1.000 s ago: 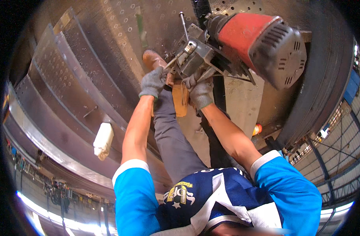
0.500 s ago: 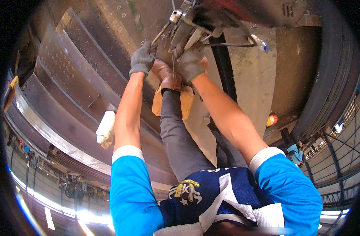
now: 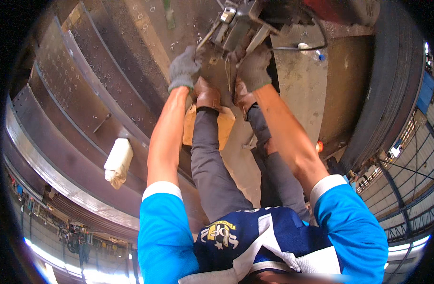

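A metal machine (image 3: 238,33) with a dark body and bare steel parts rests on the steel surface at the top of the head view. My left hand (image 3: 185,68), in a grey knit glove, is closed around the lower end of a thin metal rod (image 3: 209,34) that slants up to the machine. The other glove, on my right hand (image 3: 256,67), is bent round the machine's lower right part beside a pale metal bar (image 3: 258,39); its fingertips are partly hidden. Thin wire-like strands (image 3: 230,78) hang between my hands. My brown boots (image 3: 208,96) stand just below.
Long steel beams (image 3: 108,94) run along the left, with a white plastic jug (image 3: 118,158) on them. Behind my left boot is a tan block (image 3: 221,128). A black cable (image 3: 324,35) loops near a blue-capped bottle (image 3: 320,57). Dark steel plates (image 3: 392,94) stand right.
Both hands and the machine sit farther right in the picture, with the whole view shifted. My right boot and leg have come into sight. Each hand keeps its hold.
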### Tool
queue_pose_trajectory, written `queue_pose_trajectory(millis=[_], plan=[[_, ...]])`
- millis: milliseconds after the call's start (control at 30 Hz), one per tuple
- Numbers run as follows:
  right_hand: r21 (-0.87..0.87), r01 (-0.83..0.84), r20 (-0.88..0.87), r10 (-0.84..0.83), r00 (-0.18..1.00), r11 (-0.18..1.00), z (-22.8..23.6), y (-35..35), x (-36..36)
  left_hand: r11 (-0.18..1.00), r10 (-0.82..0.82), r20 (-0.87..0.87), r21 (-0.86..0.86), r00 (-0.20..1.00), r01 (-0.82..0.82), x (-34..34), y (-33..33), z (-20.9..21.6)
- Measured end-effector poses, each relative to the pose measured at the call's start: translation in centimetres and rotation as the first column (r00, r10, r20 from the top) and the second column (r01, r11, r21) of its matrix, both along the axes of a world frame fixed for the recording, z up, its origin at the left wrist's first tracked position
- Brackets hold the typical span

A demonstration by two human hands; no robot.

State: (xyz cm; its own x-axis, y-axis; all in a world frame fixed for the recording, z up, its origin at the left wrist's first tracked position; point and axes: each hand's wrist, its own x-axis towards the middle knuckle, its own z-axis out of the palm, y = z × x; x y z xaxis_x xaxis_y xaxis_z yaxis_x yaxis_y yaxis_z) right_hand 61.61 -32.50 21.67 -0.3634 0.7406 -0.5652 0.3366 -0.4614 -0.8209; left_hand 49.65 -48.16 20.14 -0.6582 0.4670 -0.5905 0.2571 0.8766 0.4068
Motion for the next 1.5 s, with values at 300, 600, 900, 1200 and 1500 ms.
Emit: queue_pose_trajectory(millis=[300,600,900,1200,1500], plan=[[0.164,-0.384,0.118,0.368,0.922,0.909,-8.3,-8.3,11.7,0.969,0.247,0.039,-0.019,0.968,-0.247,10.6,-7.1,1.2],[0.257,-0.922,0.455,0.806,0.378,0.288,-2.3,-3.5,9.4,0.84,0.539,-0.109,0.139,0.835,-0.524,22.2,-4.4,0.5],[0.352,-0.909,0.217,0.925,0.311,0.223,5.1,8.5,2.4,0.438,0.899,-0.045,0.152,0.436,-0.886,29.0,9.0,-2.7],[0.491,-0.741,0.576,0.467,0.671,0.459,7.5,10.5,12.5,0.273,0.769,0.606,-0.025,0.202,-0.962,25.6,16.0,-1.5],[-0.184,-0.936,0.752,0.656,0.063,0.301,1.3,13.6,13.8,0.229,0.777,0.602,0.005,0.186,-0.973,18.0,7.1,7.4]])
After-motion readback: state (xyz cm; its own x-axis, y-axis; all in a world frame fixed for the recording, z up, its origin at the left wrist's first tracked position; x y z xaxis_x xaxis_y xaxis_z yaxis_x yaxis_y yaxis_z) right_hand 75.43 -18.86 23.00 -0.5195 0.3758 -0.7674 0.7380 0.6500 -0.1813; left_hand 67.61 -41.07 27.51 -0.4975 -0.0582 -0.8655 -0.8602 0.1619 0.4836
